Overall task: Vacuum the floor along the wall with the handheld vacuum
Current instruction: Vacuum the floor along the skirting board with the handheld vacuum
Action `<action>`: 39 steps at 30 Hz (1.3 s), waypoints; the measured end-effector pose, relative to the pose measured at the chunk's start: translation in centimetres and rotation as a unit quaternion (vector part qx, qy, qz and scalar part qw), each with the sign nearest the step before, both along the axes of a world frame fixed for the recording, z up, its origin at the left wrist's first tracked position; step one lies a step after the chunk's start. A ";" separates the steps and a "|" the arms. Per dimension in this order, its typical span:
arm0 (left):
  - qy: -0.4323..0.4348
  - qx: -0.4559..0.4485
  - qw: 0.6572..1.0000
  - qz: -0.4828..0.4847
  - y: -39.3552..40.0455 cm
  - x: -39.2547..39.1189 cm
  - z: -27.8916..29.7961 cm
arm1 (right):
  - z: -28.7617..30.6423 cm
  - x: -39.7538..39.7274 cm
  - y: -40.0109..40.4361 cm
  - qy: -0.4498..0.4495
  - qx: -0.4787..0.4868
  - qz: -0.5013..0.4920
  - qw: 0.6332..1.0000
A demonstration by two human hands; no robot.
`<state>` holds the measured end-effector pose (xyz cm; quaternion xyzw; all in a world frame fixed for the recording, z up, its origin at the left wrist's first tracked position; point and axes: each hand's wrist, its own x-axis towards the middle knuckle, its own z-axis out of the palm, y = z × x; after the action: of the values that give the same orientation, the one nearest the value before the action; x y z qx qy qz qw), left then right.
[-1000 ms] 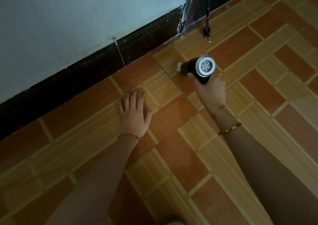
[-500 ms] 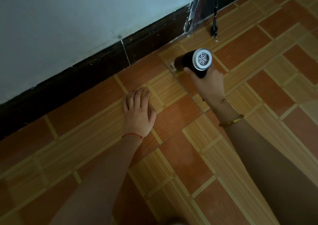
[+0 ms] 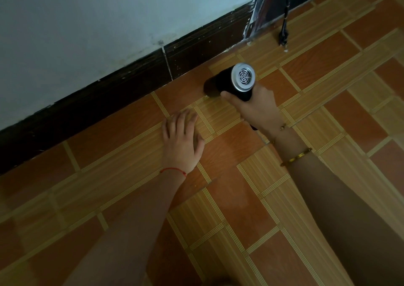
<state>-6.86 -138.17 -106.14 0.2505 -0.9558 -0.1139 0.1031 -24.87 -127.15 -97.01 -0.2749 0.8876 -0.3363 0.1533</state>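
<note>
Fingers (image 3: 175,124) of the left hand (image 3: 182,143) lie straight and close together, spread flat with the palm down on the tiled floor (image 3: 122,176) just left of the frame's centre; they grip nothing. A thin red string (image 3: 173,170) circles that wrist, and the bare forearm runs down toward the lower left of the frame. Above and to the left, the pale wall (image 3: 98,28) fills the upper left, with a dark skirting strip (image 3: 109,102) slanting from the left edge up toward the top right where wall meets floor.

Right of centre, the right hand (image 3: 253,108) is curled around the handle of the handheld vacuum (image 3: 231,82) — thumb on the near side, the other fingers hidden behind the body. The vacuum is black with a silver round vent grille facing the camera. Its front end points toward the skirting and sits low over an orange tile near the wall; whether the nozzle touches the floor cannot be told. The vacuum is just up and right of the left hand's fingertips, apart from them.

On the right wrist are a fine chain bracelet (image 3: 282,127) and, lower on the arm, a gold bangle (image 3: 296,156). At the upper right, a dark cord (image 3: 284,32) hangs down to the floor beside a dark vertical edge — what that edge belongs to is unclear.
</note>
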 end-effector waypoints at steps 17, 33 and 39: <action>-0.002 0.001 1.000 -0.001 0.0 0.0 0.0 | 0.3 0.6 -0.7 0.014 0.021 0.019 0.999; -0.008 0.008 1.000 0.000 0.0 0.0 0.0 | 0.2 0.4 0.1 0.049 0.033 -0.024 0.998; -0.008 0.008 1.000 -0.001 0.0 0.0 -0.1 | 0.0 -0.2 0.0 0.060 0.027 -0.077 0.995</action>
<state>-6.86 -138.20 -106.19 0.2517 -0.9558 -0.1196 0.0936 -25.05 -127.19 -96.98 -0.2216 0.9224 -0.3059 0.0809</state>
